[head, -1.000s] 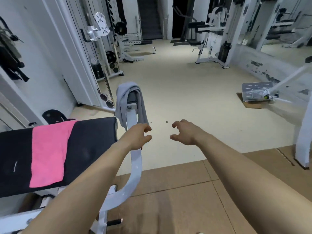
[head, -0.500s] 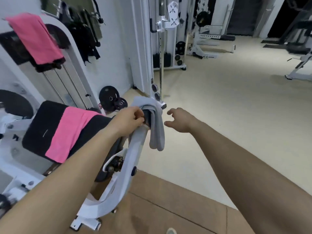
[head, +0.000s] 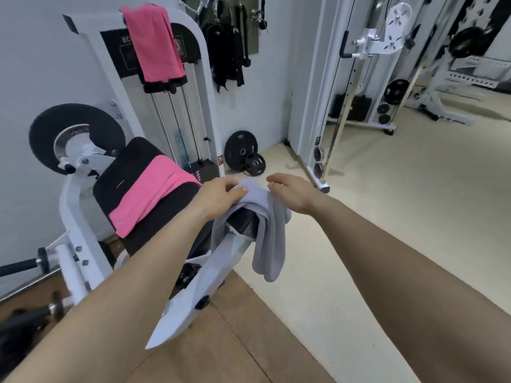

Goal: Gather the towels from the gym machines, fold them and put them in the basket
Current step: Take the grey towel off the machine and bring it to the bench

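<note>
A grey towel (head: 269,239) hangs over the black end of the white machine arm (head: 193,294) in the middle of the view. My left hand (head: 218,197) pinches the towel's top fold from the left. My right hand (head: 290,192) hovers just right of the towel top, fingers spread, holding nothing. A pink towel (head: 149,197) lies across the black arm pad (head: 121,172) to the left. Another pink towel (head: 154,40) is draped over the top of the weight-stack frame (head: 91,23) behind. No basket is in view.
Black weight plates (head: 243,156) lean against the wall behind my hands. A white cable machine (head: 345,87) stands at the right, with more racks beyond. Black straps (head: 229,45) hang on the wall. Beige floor lies to the right, brown mat below.
My view has swung left and closer to the machine. My left hand has shifted onto the top of the grey towel and closed on it; my right hand has come nearer its right side.
</note>
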The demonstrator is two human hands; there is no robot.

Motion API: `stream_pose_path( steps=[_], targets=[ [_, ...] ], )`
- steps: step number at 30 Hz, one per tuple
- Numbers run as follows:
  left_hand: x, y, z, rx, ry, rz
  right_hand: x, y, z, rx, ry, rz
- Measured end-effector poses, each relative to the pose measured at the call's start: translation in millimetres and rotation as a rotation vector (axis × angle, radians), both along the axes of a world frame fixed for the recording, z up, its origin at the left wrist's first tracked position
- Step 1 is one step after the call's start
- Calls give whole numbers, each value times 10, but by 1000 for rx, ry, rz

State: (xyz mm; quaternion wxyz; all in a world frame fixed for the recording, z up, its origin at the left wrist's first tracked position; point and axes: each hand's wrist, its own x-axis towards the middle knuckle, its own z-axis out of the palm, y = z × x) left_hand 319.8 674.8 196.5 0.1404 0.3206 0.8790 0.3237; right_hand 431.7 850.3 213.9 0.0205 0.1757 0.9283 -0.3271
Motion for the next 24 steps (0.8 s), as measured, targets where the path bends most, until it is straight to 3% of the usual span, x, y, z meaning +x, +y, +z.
stream_pose_path(
  steps=[9, 13, 18, 24],
  targets=[
    [467, 81, 105, 155, 174, 329, 25, 130, 36, -101, 276, 205],
    [859, -8, 207, 241, 50, 480, 160, 81, 238, -145, 369, 340],
    [1354, -396, 318, 219, -124, 512, 316, -283, 462, -135, 435, 543],
    [1996, -1231, 447, 386, -139, 715, 486, -1190, 517, -220, 428, 750]
  ],
)
